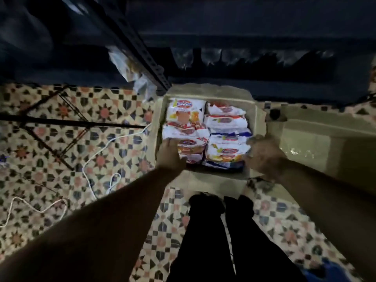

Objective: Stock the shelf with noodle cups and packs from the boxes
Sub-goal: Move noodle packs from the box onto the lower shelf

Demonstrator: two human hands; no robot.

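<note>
While both hands reach into the open brown cardboard box (205, 180) standing on the patterned tile floor (61, 149), the white plastic noodle packs with orange and red print (203, 131) lie stacked in two columns inside it, filling it to near the rim. Left hand (169, 154): fingers laid against the outer side of the front-left packs, at the box's left wall. Right hand (264, 154): curled at the box's right edge, touching the side of the front-right pack; whether it has closed on a pack or on the torn flap, cannot tell (dim, blurred). Hands are apart, bracketing the near row from both sides.

Risks, as judged:
- Slick wrappers squeezed sideways may bulge and slip out in the middle; loose packs would drop back or onto the floor.
- Pinching the box wall with the packs would drag the box.
- White cord (97, 157) loops over the tiles just beside the box's left side; a step that way could snag a foot.
- Second pale cardboard box (317, 139) stands close on the right, crowding that elbow.
- Dark metal shelf upright (140, 49) rises at the box's far-left corner; poor light on the shelf makes placement harder.
</note>
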